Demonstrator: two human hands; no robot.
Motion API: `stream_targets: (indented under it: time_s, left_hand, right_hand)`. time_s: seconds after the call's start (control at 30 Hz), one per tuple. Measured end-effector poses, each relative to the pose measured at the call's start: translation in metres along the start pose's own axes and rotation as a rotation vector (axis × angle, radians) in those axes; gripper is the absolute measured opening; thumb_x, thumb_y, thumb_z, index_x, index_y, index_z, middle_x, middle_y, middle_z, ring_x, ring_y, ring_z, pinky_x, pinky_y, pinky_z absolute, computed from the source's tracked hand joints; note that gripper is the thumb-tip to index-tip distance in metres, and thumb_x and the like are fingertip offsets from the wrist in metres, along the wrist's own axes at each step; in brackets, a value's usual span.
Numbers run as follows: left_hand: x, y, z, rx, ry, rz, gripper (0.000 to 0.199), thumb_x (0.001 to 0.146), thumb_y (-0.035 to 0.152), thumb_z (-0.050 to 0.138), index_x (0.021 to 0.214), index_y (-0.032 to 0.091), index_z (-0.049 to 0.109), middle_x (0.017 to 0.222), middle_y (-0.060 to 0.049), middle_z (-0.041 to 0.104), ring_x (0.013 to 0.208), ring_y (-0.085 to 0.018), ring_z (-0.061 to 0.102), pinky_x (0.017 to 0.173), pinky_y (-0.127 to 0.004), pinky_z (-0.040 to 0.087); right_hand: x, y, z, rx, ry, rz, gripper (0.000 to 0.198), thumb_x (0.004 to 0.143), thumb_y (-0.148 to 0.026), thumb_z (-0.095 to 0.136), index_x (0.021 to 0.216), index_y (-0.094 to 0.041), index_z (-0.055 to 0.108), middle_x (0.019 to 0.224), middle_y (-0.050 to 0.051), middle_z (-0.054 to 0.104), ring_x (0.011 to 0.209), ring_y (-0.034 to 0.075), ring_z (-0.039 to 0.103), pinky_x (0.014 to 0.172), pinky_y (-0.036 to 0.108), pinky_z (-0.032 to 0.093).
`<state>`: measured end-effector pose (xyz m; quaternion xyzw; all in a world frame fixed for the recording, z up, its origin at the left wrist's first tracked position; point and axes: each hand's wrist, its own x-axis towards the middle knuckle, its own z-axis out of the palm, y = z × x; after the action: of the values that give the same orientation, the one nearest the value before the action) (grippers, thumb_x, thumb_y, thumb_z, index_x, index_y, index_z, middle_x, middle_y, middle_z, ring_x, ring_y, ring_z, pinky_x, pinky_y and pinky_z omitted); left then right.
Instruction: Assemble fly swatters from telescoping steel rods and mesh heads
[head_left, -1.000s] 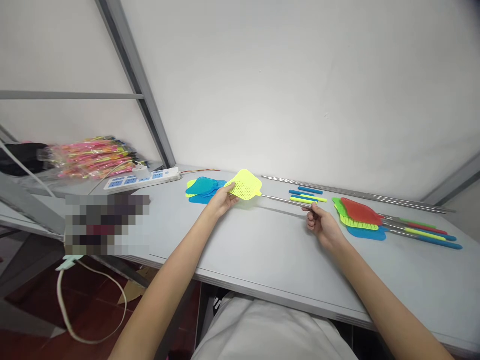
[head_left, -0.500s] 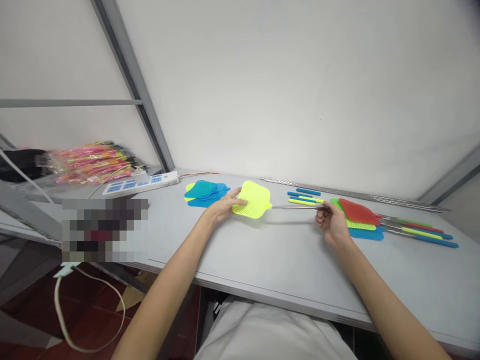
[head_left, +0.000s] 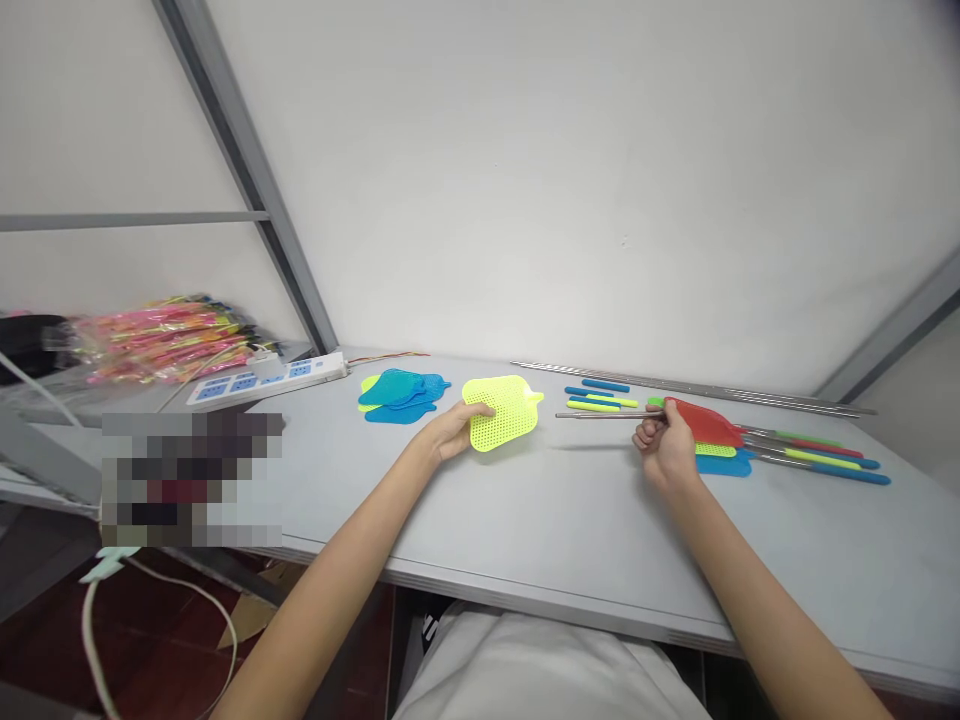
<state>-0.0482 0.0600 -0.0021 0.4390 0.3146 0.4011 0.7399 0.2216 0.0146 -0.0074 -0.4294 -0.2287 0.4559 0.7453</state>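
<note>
My left hand (head_left: 453, 430) is closed on a yellow fly swatter head (head_left: 506, 415), thumb across its perforated face, with its short neck pointing right. In my right hand (head_left: 666, 445) is a thin metal rod (head_left: 600, 415), gripped near its right end. The rod's free tip points at the neck, with a small gap between them. Left of the yellow head lies a pile of blue and yellow swatter heads (head_left: 397, 400). Assembled fly swatters, a red one (head_left: 705, 422) on top, lie just right of my right hand, which partly hides them.
Blue and yellow handle grips (head_left: 600, 392) lie behind the rod. Long metal rods (head_left: 690, 386) run along the wall. To the left are a white power strip (head_left: 270, 380), plastic-wrapped colourful goods (head_left: 161, 340) and a pixelated patch. The table's front edge (head_left: 525, 600) is near my body.
The rod's tip and the yellow head's neck, which met before, are now apart. The rod has shifted right relative to the head. The whole view has moved slightly.
</note>
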Motion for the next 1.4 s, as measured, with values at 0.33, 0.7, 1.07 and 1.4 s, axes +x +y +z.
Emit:
stream_targets:
  time_s: [0.33, 0.7, 1.07, 1.4]
  left_hand:
    - [-0.0038, -0.0013, 0.0057, 0.055, -0.051, -0.087, 0.034, 0.064, 0.009, 0.054, 0.097, 0.014, 0.054, 0.095, -0.010, 0.061, 0.089, -0.021, 0.057, 0.080, -0.030, 0.044]
    - [-0.0043, -0.0011, 0.0058, 0.066, -0.065, -0.094, 0.034, 0.063, 0.007, 0.054, 0.096, 0.014, 0.055, 0.091, -0.009, 0.062, 0.087, -0.021, 0.057, 0.079, -0.030, 0.044]
    - [-0.0057, 0.0001, 0.0076, 0.069, -0.030, -0.105, 0.033, 0.061, 0.006, 0.054, 0.093, 0.013, 0.056, 0.090, -0.009, 0.063, 0.083, -0.020, 0.058, 0.075, -0.029, 0.045]
    - [-0.0073, 0.0011, 0.0100, 0.134, 0.006, -0.108, 0.033, 0.061, 0.008, 0.052, 0.094, 0.014, 0.055, 0.090, -0.008, 0.062, 0.082, -0.020, 0.058, 0.071, -0.029, 0.047]
  right_hand:
    - [0.0014, -0.0011, -0.0017, 0.038, 0.038, 0.026, 0.030, 0.078, -0.042, 0.040, 0.061, -0.018, 0.045, 0.036, -0.008, 0.029, 0.031, 0.005, 0.026, 0.031, 0.019, 0.020]
    - [-0.0002, 0.0014, 0.0001, 0.034, 0.038, 0.046, 0.028, 0.078, -0.040, 0.040, 0.062, -0.018, 0.047, 0.037, -0.008, 0.031, 0.031, 0.004, 0.027, 0.031, 0.019, 0.020]
    - [-0.0009, 0.0011, 0.0012, 0.038, 0.028, 0.080, 0.027, 0.078, -0.037, 0.040, 0.062, -0.017, 0.048, 0.037, -0.008, 0.031, 0.031, 0.005, 0.026, 0.031, 0.019, 0.020]
    - [-0.0012, 0.0012, 0.0005, 0.039, 0.024, 0.063, 0.026, 0.080, -0.032, 0.039, 0.060, -0.016, 0.049, 0.036, -0.008, 0.030, 0.030, 0.004, 0.025, 0.030, 0.017, 0.019]
